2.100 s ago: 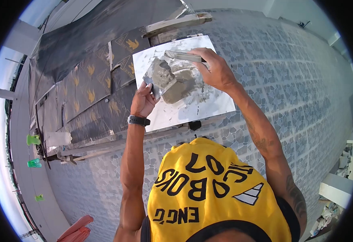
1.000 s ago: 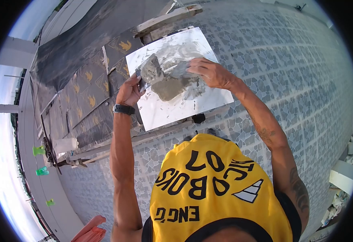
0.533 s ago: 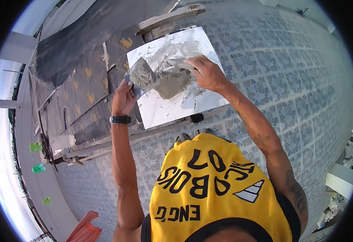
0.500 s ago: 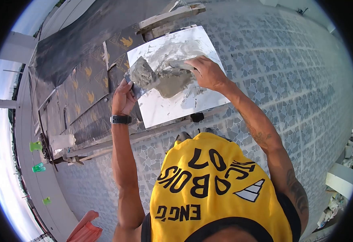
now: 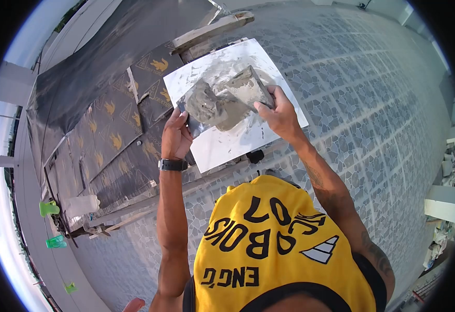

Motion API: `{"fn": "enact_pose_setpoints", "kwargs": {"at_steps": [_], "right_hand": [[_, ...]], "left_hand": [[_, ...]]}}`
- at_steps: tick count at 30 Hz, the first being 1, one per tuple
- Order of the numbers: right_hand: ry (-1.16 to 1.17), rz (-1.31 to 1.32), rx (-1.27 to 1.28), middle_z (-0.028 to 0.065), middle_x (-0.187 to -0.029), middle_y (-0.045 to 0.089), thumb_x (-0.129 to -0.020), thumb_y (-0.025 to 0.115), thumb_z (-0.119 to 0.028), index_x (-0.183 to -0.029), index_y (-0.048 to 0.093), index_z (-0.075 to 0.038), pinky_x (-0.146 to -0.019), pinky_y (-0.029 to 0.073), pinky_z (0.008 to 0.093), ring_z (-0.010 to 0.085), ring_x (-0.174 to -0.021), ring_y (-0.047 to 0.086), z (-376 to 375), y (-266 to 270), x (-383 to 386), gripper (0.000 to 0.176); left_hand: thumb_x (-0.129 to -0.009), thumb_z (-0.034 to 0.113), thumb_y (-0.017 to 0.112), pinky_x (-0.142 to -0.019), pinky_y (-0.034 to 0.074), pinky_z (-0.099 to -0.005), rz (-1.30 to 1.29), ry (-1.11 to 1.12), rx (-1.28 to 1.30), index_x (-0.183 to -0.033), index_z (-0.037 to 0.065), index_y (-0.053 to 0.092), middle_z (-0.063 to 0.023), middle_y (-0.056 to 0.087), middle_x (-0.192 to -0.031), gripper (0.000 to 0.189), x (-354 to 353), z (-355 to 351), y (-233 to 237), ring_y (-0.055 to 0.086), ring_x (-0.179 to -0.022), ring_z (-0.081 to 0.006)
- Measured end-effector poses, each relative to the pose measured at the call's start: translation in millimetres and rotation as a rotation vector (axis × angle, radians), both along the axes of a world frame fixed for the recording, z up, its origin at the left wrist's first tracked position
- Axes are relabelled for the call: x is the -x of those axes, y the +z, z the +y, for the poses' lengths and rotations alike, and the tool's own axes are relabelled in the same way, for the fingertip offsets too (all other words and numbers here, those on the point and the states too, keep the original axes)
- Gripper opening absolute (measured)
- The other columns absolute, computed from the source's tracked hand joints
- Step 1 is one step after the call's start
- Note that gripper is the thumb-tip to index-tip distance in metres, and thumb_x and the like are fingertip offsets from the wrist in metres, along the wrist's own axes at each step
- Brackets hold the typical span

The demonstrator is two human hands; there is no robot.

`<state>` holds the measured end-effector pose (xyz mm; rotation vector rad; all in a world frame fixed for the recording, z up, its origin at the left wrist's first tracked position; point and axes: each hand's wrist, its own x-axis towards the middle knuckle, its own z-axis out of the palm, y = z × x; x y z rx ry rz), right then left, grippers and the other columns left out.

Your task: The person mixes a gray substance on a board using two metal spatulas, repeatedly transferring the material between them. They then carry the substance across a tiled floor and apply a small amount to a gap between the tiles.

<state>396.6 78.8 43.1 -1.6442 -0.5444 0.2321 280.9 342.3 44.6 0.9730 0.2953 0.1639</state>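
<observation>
My left hand is closed on the edge of a flat, thin spreader, dark and shiny where bare. A thick lump of wet grey mortar is heaped on it. My right hand grips a second flat spreader between thumb and fingers, its broad face turned up and coated with mortar. Both tools are above a white board streaked with grey. A smooth patch of mortar lies on the board between the hands, partly hidden by the tools.
Black printed plywood sheets lie left of the board. A wooden plank sits beyond it. Stone-patterned tiles spread to the right. A small dark object is by the board's near edge. Green clips hang at far left.
My right hand has turned its spreader from nearly edge-on to broad face up. My left hand has shifted slightly right over the board with its mortar lump. The camera view has tilted a little.
</observation>
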Motion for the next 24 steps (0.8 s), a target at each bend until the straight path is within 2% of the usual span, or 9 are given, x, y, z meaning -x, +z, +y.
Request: {"fn": "enact_pose_setpoints", "kwargs": {"at_steps": [3, 4, 9, 11, 13, 19, 21, 23, 24], "right_hand": [[-0.092, -0.386, -0.079, 0.0182, -0.106, 0.064, -0.094, 0.056, -0.008, -0.126, 0.050, 0.003, -0.082, 0.052, 0.0347, 0.0256, -0.095, 0.067, 4, 11, 32, 0.034], [-0.102, -0.485, -0.055, 0.0207, -0.114, 0.063, -0.092, 0.052, -0.002, -0.129, 0.050, 0.002, -0.089, 0.051, 0.0371, 0.0332, -0.105, 0.065, 3, 17, 40, 0.037], [-0.240, -0.777, 0.006, 0.0187, -0.129, 0.058, -0.080, 0.053, 0.008, -0.132, 0.049, 0.001, -0.102, 0.047, 0.0414, 0.0357, -0.121, 0.056, -1, 11, 62, 0.052], [-0.294, -0.867, -0.011, 0.0172, -0.133, 0.056, -0.075, 0.052, 0.013, -0.132, 0.050, 0.000, -0.106, 0.046, 0.0431, 0.0362, -0.125, 0.054, -10, -2, 70, 0.058], [-0.376, -0.860, 0.056, 0.0175, -0.133, 0.056, -0.073, 0.052, 0.015, -0.131, 0.050, 0.000, -0.107, 0.046, 0.0433, 0.0367, -0.124, 0.053, -25, -6, 79, 0.060], [-0.497, -0.867, 0.275, 0.0184, -0.131, 0.057, -0.079, 0.052, 0.012, -0.131, 0.051, 0.000, -0.102, 0.049, 0.0437, 0.0374, -0.120, 0.056, -81, -44, 79, 0.053], [-0.504, -0.837, 0.307, 0.0185, -0.130, 0.057, -0.084, 0.052, 0.009, -0.131, 0.052, 0.000, -0.099, 0.050, 0.0431, 0.0386, -0.117, 0.058, -96, -48, 77, 0.048], [-0.558, -0.549, 0.228, 0.0167, -0.129, 0.059, -0.089, 0.052, 0.005, -0.130, 0.052, 0.000, -0.095, 0.052, 0.0406, 0.0358, -0.113, 0.061, -107, -47, 85, 0.042], [-0.577, -0.404, 0.183, 0.0159, -0.128, 0.059, -0.091, 0.052, 0.003, -0.130, 0.052, 0.001, -0.094, 0.053, 0.0394, 0.0345, -0.112, 0.062, -112, -44, 91, 0.039]], "left_hand": [[-0.102, 0.004, 0.033, -0.097, 0.055, -0.0350, -0.008, -0.074, 0.027, -0.143, -0.005, 0.035, -0.0158, 0.056, -0.134, 0.043, -8, -5, 4, 0.062, -0.115, -0.0220], [-0.102, 0.004, 0.032, -0.098, 0.055, -0.0354, -0.014, -0.106, 0.049, -0.143, -0.005, 0.035, -0.0165, 0.055, -0.134, 0.042, -10, -8, 7, 0.062, -0.115, -0.0226], [-0.102, 0.004, 0.030, -0.098, 0.055, -0.0372, -0.047, -0.274, 0.139, -0.143, -0.006, 0.034, -0.0196, 0.054, -0.134, 0.042, -21, -30, 16, 0.062, -0.117, -0.0256], [-0.103, 0.006, 0.033, -0.089, 0.057, -0.0350, -0.021, -0.329, 0.125, -0.142, -0.004, 0.036, -0.0177, 0.057, -0.130, 0.041, -26, -44, 19, 0.064, -0.110, -0.0233], [-0.103, 0.010, 0.038, -0.073, 0.057, -0.0307, 0.012, -0.387, 0.114, -0.140, 0.002, 0.040, -0.0117, 0.062, -0.122, 0.038, -30, -58, 20, 0.067, -0.099, -0.0176], [-0.103, 0.012, 0.038, -0.065, 0.052, -0.0281, 0.046, -0.486, 0.051, -0.143, 0.003, 0.039, -0.0115, 0.062, -0.123, 0.041, -47, -84, 12, 0.067, -0.096, -0.0169], [-0.103, 0.010, 0.036, -0.072, 0.053, -0.0293, 0.034, -0.479, 0.035, -0.145, 0.003, 0.038, -0.0121, 0.061, -0.127, 0.043, -56, -86, 11, 0.065, -0.105, -0.0189], [-0.103, 0.010, 0.035, -0.079, 0.054, -0.0312, 0.024, -0.461, -0.004, -0.145, 0.003, 0.038, -0.0125, 0.060, -0.128, 0.043, -63, -96, 14, 0.064, -0.110, -0.0199], [-0.102, 0.008, 0.034, -0.091, 0.054, -0.0358, 0.026, -0.453, -0.024, -0.144, 0.000, 0.038, -0.0145, 0.058, -0.132, 0.043, -65, -102, 17, 0.062, -0.114, -0.0213]]}}
